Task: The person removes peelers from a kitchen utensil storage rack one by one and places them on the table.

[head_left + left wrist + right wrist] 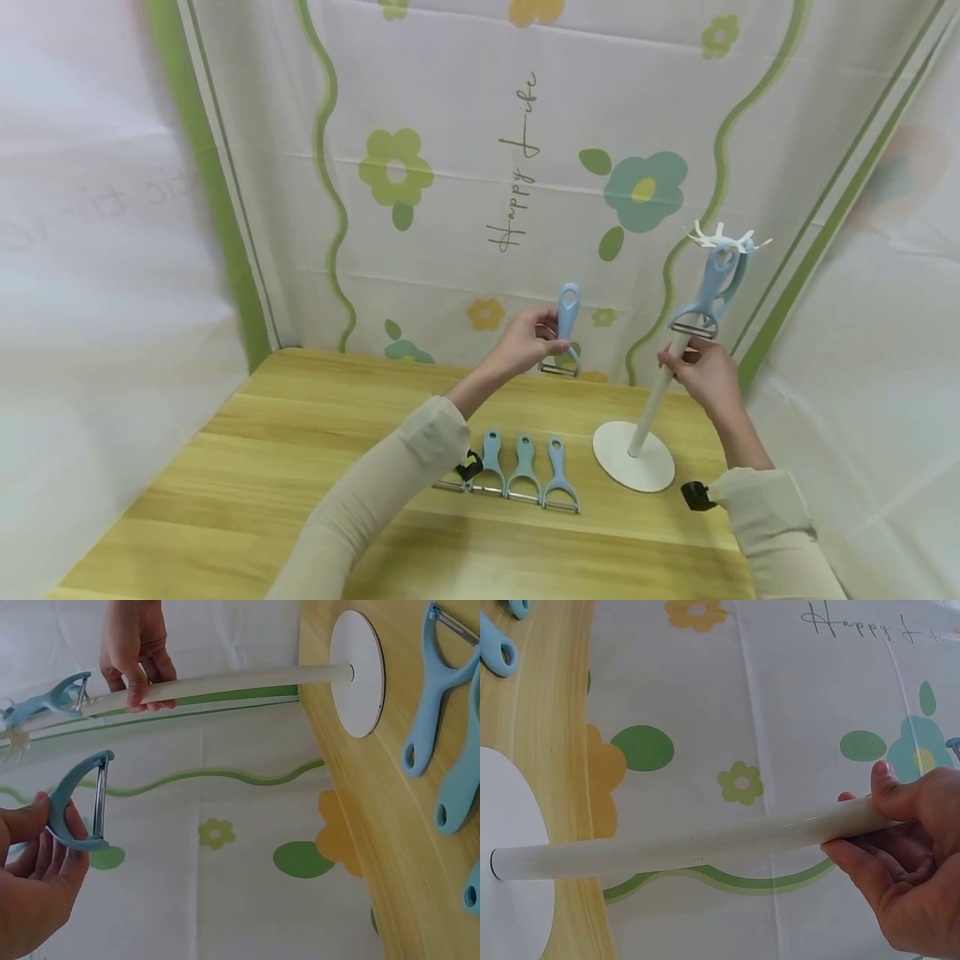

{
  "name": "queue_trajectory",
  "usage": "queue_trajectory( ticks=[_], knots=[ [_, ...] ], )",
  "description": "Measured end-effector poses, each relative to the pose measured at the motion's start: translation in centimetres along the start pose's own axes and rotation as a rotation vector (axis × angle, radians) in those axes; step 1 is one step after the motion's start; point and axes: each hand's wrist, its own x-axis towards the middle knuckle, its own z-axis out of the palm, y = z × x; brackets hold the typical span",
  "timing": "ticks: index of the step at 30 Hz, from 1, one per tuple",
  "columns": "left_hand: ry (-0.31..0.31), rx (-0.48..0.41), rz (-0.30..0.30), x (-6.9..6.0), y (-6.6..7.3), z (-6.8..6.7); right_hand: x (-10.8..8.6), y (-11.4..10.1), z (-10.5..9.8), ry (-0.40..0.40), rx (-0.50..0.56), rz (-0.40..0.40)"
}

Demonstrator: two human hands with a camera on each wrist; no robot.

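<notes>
Head view, nearest the wearer: cream sleeves (360, 508) of soft, rumpled cloth reach over the tabletop (247, 467), whose yellowish surface carries a wood grain. A row of peelers (525, 458) lies there, blades toward the wearer and handles pointing away; three show well, and a fourth is mostly hidden by the left forearm. Their frames look like smooth moulded plastic, blue to greenish, each with a holed, rounded handle and a forked yoke spanned by a narrow metal blade.

Right of the row, the stand's base (611, 450) is a flat white disc. From it rises a slim, round white pole (656, 392), faintly glossy in the right wrist view; the right hand (705, 375) grips it between thumb and fingers, just below the hanging peelers.

Above the tabletop, the left hand (528, 342) pinches a light-blue peeler (567, 310) where handle meets yoke, handle end up, blade down. It should prove light and stiff, perhaps slippery if wet; the handle or yoke sides are the safe hold, clear of the blade edge. Two hanging peelers (707, 287) dangle from the thin, curled white hooks (720, 237), which look the most fragile part.

Farthest off hangs a creased white cloth (450, 83) printed with flowers and wavy green bands.
</notes>
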Motion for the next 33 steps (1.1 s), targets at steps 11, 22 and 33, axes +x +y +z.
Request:
queue_trajectory(
  ticks=[11,22,33],
  knots=[
    [0.018,0.01,-0.08,-1.9,-2.1,-1.5,0.0,0.2,0.1,0.01,0.003,-0.008],
    [0.032,-0.009,-0.119,-4.0,-4.5,-2.7,-0.1,0.0,0.2,0.007,0.017,-0.001],
    [0.042,-0.033,-0.191,-6.2,-5.8,-4.1,0.0,0.3,0.2,0.024,-0.003,-0.028]
  ],
)
